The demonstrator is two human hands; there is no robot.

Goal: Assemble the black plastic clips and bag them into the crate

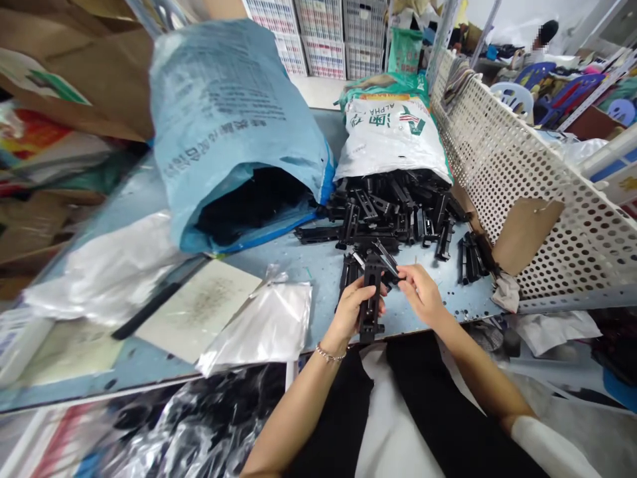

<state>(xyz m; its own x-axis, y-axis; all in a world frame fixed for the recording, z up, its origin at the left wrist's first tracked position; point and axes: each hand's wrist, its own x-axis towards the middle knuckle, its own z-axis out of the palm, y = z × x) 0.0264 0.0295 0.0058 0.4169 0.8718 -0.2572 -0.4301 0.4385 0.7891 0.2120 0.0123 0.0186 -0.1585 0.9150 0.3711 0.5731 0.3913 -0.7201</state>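
Note:
My left hand, with a bracelet at the wrist, is wrapped round a long black slotted part held roughly upright near the table's front edge. My right hand is just to its right, with thumb and fingers pinched at the lower end of another black part with a shiny edge. More black parts lie behind and left of my left hand. A large heap of similar black parts spills from the mouth of a white and green sack.
A blue bag with a dark opening stands at the left. Clear plastic bags and a stained board lie in front of it. A perforated white panel borders the right side, near a small group of black parts.

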